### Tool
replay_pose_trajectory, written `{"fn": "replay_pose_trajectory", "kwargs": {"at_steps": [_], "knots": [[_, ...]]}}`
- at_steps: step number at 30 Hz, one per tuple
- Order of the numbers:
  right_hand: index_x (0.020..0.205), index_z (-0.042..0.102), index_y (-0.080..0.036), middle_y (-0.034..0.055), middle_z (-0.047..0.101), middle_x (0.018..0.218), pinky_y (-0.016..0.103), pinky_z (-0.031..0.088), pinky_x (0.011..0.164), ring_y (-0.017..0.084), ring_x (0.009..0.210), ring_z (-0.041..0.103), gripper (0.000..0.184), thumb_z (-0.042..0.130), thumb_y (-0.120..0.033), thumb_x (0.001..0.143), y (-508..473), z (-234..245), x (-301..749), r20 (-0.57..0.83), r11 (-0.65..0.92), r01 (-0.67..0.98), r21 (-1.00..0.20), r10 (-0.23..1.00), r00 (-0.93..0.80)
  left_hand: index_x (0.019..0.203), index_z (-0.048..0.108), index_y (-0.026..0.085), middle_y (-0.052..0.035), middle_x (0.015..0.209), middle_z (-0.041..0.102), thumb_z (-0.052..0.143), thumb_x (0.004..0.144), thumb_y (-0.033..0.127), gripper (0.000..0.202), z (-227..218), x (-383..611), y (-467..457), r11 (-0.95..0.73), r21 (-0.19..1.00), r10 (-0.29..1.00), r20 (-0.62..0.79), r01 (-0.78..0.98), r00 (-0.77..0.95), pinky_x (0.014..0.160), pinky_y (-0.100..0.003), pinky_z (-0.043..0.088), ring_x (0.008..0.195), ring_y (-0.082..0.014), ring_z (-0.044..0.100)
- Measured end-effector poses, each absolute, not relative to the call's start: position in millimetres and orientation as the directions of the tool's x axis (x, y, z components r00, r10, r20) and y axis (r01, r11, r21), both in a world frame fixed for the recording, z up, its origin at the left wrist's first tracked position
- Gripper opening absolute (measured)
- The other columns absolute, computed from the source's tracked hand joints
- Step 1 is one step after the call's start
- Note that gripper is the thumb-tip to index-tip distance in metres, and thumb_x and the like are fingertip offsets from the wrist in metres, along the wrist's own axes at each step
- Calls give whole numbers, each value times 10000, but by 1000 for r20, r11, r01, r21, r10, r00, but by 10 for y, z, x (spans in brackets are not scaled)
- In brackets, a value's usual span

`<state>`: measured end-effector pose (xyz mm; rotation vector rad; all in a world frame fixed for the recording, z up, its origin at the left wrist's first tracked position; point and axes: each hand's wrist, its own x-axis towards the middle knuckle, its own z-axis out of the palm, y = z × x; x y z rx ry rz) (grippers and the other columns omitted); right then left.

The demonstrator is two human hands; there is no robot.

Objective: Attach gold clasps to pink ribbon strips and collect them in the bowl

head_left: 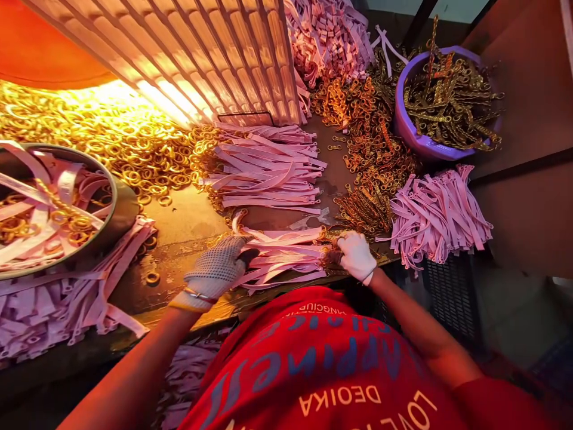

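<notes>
My left hand [220, 264], in a white knit glove with grey dots, is closed at the left ends of a small layer of pink straps [286, 254] near the table's front edge. One strap there curls up behind the fingers. At the right ends of those straps, my right hand [357, 257], also gloved, has its fingers curled on a gold chain [333, 235]; its fingertips are partly hidden. Behind both hands lies a bigger stack of pink straps [268, 170], with gold rings along its left ends.
A heap of gold rings [152, 149] glows under an orange lamp shade [49, 45]. At left stands a round basin [123, 209] of straps and rings. Loose gold chains [362, 203], a purple tub [403, 113] and a strap bundle [441, 215] lie right. A ribbed panel [215, 54] rises behind.
</notes>
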<state>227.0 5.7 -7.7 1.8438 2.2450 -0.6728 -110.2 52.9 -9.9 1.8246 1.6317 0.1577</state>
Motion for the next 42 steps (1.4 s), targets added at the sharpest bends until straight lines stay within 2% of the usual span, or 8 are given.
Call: {"fn": "replay_pose_trajectory", "kwargs": {"at_steps": [5, 8, 13, 17, 22, 26, 32, 42], "knots": [[1091, 703, -130, 197, 620, 1280, 471, 322, 1020, 328, 1237, 464, 260, 547, -236, 911, 782, -385, 2458, -191, 70, 997, -13, 979, -71, 1170, 643, 143, -98, 948, 690, 684, 802, 382, 441, -56, -650, 391, 620, 757, 749, -649, 203, 134, 537, -275, 470, 632, -173, 609], [1090, 704, -128, 198, 587, 1371, 550, 234, 1104, 364, 1380, 369, 302, 571, -136, 820, 1162, -661, 2479, -233, 73, 996, 52, 971, -58, 1182, 610, 154, -121, 1137, 672, 767, 732, 200, 479, 75, -411, 423, 788, 556, 613, -746, -264, 260, 549, -244, 513, 684, -141, 657], [1027, 696, -143, 158, 616, 1349, 596, 133, 1196, 349, 1434, 363, 347, 614, -93, 694, 1271, -880, 2556, -205, 63, 996, -69, 976, -76, 1138, 639, 137, -121, 1138, 680, 727, 677, -48, 504, 146, -345, 453, 786, 360, 567, -744, -503, 354, 708, -279, 607, 796, -155, 699], [1129, 633, -156, 149, 676, 1198, 528, 306, 1172, 272, 1254, 555, 294, 529, -171, 854, 972, -740, 2510, 20, 95, 861, -500, 995, -98, 1128, 637, 131, -94, 1070, 688, 726, 651, -91, 534, 78, -322, 400, 738, 362, 608, -723, -569, 329, 722, -255, 609, 801, -143, 695], [1176, 562, -206, 54, 681, 1000, 311, 547, 815, 149, 809, 625, 286, 518, -396, 967, 406, -355, 2074, -146, -111, 284, -953, 984, -107, 1166, 619, 144, -87, 1079, 676, 755, 645, -62, 576, 91, -214, 347, 686, 425, 666, -694, -591, 273, 736, -242, 604, 834, -135, 688], [1227, 532, -216, 33, 664, 1003, 283, 558, 797, 137, 823, 634, 456, 689, -431, 858, 75, -116, 1666, -308, -303, 55, -951, 937, -165, 1203, 608, 181, -67, 1104, 663, 811, 633, 11, 629, 163, -135, 293, 637, 500, 733, -629, -586, 260, 798, -233, 592, 910, -137, 682], [1120, 545, -214, 37, 650, 1011, 320, 558, 892, 155, 880, 635, 404, 698, -414, 804, -87, -44, 1425, -267, -270, -51, -961, 962, -64, 1236, 608, 178, -72, 1088, 677, 857, 649, 178, 637, 178, -74, 157, 513, 748, 856, -484, -422, 181, 810, -263, 576, 911, -159, 673], [1310, 572, -181, 130, 638, 1254, 367, 466, 1057, 232, 1191, 589, 410, 510, -192, 905, -257, 204, 1731, -121, 79, 607, -791, 952, -281, 1193, 650, 149, -2, 719, 628, 848, 666, 251, 572, 62, -85, 55, 799, 535, 598, -657, -275, 458, 410, -139, 273, 496, -49, 480]]}}
